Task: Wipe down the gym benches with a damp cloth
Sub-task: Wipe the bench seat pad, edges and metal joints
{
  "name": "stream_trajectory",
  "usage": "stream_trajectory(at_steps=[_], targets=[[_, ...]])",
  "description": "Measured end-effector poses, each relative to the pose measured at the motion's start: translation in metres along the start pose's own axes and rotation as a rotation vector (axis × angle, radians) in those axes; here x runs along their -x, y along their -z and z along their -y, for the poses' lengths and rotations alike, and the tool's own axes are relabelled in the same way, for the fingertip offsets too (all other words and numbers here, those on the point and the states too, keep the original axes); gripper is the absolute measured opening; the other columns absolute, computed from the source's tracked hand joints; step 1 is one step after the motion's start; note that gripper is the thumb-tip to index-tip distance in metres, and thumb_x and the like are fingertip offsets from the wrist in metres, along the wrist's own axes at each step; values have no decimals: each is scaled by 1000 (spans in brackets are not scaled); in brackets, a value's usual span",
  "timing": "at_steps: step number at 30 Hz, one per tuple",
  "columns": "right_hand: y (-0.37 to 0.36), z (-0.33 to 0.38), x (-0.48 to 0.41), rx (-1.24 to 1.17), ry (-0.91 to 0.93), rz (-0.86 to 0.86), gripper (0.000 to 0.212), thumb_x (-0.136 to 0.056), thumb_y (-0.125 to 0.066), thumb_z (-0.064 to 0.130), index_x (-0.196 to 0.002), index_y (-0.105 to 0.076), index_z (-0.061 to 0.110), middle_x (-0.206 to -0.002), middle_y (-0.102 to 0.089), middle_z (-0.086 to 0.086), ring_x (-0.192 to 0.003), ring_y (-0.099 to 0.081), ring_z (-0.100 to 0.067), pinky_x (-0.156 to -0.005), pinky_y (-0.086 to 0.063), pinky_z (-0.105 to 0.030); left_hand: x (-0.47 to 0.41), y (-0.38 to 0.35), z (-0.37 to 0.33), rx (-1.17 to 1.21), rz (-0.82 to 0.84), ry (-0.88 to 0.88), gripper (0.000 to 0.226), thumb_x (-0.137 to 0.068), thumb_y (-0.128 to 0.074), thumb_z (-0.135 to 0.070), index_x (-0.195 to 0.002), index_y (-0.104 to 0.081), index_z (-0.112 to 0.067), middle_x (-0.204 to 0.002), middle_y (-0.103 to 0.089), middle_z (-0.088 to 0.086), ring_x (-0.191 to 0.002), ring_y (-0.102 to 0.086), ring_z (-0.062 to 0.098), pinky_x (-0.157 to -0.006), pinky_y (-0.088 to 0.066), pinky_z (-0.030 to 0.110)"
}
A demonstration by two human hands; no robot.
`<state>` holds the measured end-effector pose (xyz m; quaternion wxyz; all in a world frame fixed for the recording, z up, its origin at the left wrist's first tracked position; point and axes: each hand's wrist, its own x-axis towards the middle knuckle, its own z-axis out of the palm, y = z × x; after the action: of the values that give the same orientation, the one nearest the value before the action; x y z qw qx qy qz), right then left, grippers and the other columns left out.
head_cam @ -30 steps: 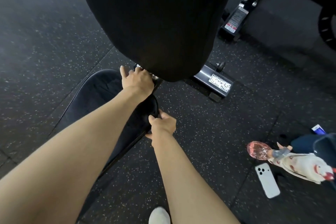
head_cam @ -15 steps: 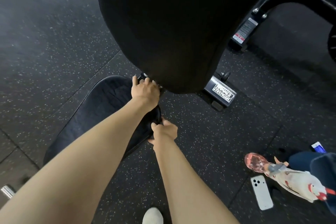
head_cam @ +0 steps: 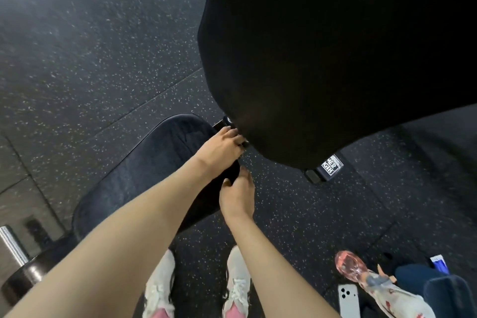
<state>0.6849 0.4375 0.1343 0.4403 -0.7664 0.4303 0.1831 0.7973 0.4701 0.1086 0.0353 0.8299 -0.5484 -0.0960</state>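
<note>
1. We see the bench's seat pad low over the speckled floor. Its narrow end meets the big black back pad, which rises above it.
2. Our left hand is at the seat pad's narrow end, fingers bent onto a metal fitting under the back pad. We cannot tell whether they close round it.
3. Our right hand grips the seat pad's right edge near that end, thumb and curled fingers closed on it.
4. A frame foot with a white-lettered label rests on the floor below the back pad.
5. To the right of our white shoes, a white phone lies on the floor just beside a pink bottle.
6. A steel bar with a dark weight plate sits to the left of the seat pad's wide end.
</note>
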Motion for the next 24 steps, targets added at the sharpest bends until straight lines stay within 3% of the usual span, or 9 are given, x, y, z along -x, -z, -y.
stream_trajectory(at_steps=[3, 8, 13, 19, 22, 24], targets=[[-3, 4, -3, 44, 11, -20, 49, -97, -49, 13, -144, -38, 14, -149, -40, -8, -134, -43, -24, -106, -43, -41, -12, 11, 16, -26, 319, -93, 32, -98, -41, -16, -125, -58, -17, -137, -49, -3, -133, -36, 20, -112, -25, 33], [-2, 12, -8, 67, 33, -41, 51, -97, -46, 10, -146, -37, 16, -151, -37, -8, -137, -39, -24, -109, -38, -42, -21, 16, 35, 88, 465, -63, 34, -98, -41, -15, -129, -54, -18, -140, -45, 0, -133, -32, 22, -110, -30, 38], [-14, 25, -12, 50, 6, -99, 50, -99, -45, 14, -148, -34, 13, -151, -38, -11, -138, -37, -25, -111, -35, -42, -22, 29, 67, 372, 449, 330, 51, -90, -36, -6, -137, -49, -20, -146, -42, 1, -130, -42, 27, -107, -36, 39], [-23, 37, -21, 56, -32, -146, 48, -101, -43, 24, -148, -35, 17, -152, -37, -5, -140, -32, -21, -116, -26, -42, -25, 30, 119, 350, 542, 634, 35, -92, -39, -11, -123, -56, -7, -127, -54, 18, -115, -53, 38, -93, -43, 40], [-27, 43, -27, -15, -48, -207, 41, -101, -43, 25, -141, -47, 16, -142, -50, -6, -132, -40, -23, -113, -29, -44, -31, 29, 108, 487, 548, 497, 36, -92, -45, -14, -126, -58, -15, -129, -56, 14, -117, -53, 33, -95, -43, 35], [-28, 48, -30, -98, -90, -257, 38, -100, -44, 22, -136, -53, 14, -136, -56, -8, -127, -46, -25, -109, -33, -44, -32, 29, 86, 482, 586, 380, 41, -94, -39, -13, -132, -54, -17, -135, -52, 10, -124, -49, 30, -99, -41, 34]])
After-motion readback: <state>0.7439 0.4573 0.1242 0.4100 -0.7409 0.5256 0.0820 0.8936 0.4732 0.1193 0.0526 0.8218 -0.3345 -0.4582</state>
